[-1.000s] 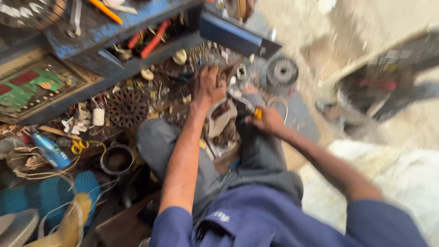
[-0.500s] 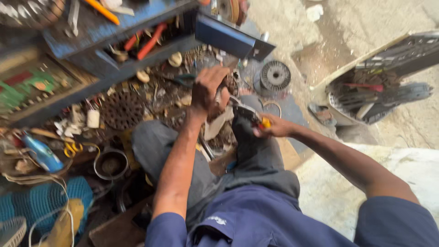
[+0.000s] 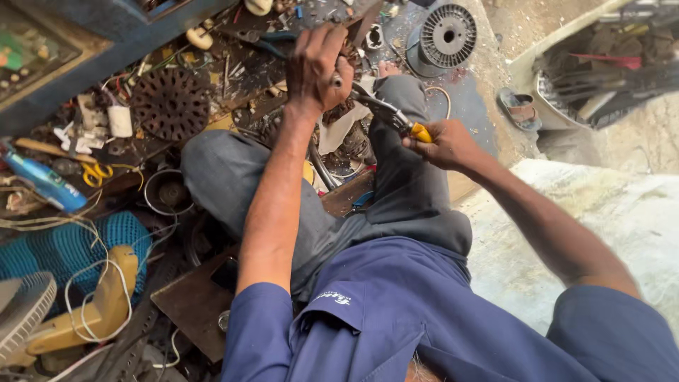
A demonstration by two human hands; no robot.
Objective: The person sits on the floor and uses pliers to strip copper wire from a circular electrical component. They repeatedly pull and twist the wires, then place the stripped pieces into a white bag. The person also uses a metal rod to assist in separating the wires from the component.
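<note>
Both hands have drawn closer to the person's raised knee since 0.5 seconds back, and the view has swung so the wire spool (image 3: 448, 34) now sits near the top edge. Left hand (image 3: 318, 67) is up high, fingers (image 3: 327, 44) curled shut around a small metal part (image 3: 337, 80) — only a silvery stub pokes out, so what it is, I cannot tell. Right hand (image 3: 444, 143) is clamped tight on the yellow-handled pliers (image 3: 387, 113), fingers wrapped fully round the grips, and the steel nose reaches up and left to meet that part, right at the left fist, above the grey trouser knee (image 3: 396, 92).

On to the containers: a blue tray (image 3: 85, 67) at upper left carries a green circuit board (image 3: 28, 53). On the floor a round dark tin (image 3: 168, 192) sits beside the left leg, something round inside it. Off at upper right a pale tub (image 3: 566, 78) holds dark rods and scrap.
</note>
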